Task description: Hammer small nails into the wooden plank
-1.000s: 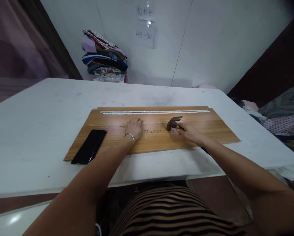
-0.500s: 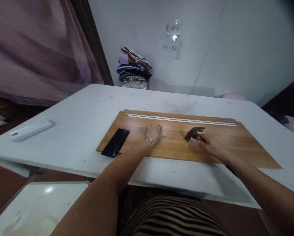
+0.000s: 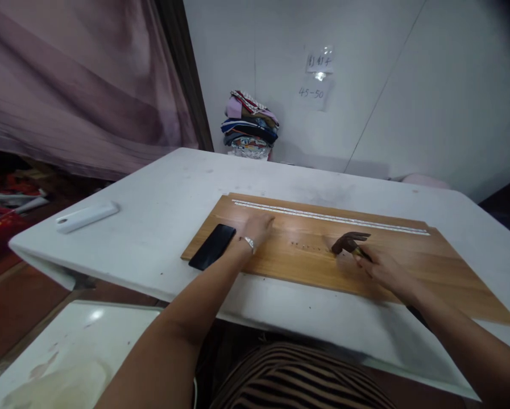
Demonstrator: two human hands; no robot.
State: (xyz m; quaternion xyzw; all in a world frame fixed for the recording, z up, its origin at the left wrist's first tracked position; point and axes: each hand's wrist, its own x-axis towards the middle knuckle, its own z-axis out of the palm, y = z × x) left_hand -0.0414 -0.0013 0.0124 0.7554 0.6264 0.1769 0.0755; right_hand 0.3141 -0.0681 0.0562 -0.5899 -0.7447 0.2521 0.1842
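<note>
Far left of the frame, a pinkish curtain [image 3: 88, 74] fills the upper corner. Below it, on a white table [image 3: 152, 238], lies a white object with a hole at one end [image 3: 88, 216]; a second ago it was out of view, the view having since swung toward it. A dark phone [image 3: 212, 247] lies on the left end of a wooden board [image 3: 297, 272], left of centre. Just beside it is the person's left hand [image 3: 258, 229], a bracelet at the wrist. It has shifted away from the row of nails toward the phone, leaving a gap; I can't tell whether its fingers hold anything. Upper centre, folded cloth [image 3: 250, 126] is stacked against the wall. Two pale strips [image 3: 331, 216] run along the board's far edge, their markings too small to read. At mid-board stand the small nails [image 3: 308, 246] in a line. Above, two handwritten wall notes: the upper sheet [image 3: 320, 61] seems to read "钉钉子", the lower sheet [image 3: 314, 94] "45-50". Right of centre, the right hand [image 3: 385, 267] is closed round a hammer [image 3: 345, 243], its head at the row's right end, as before.
</note>
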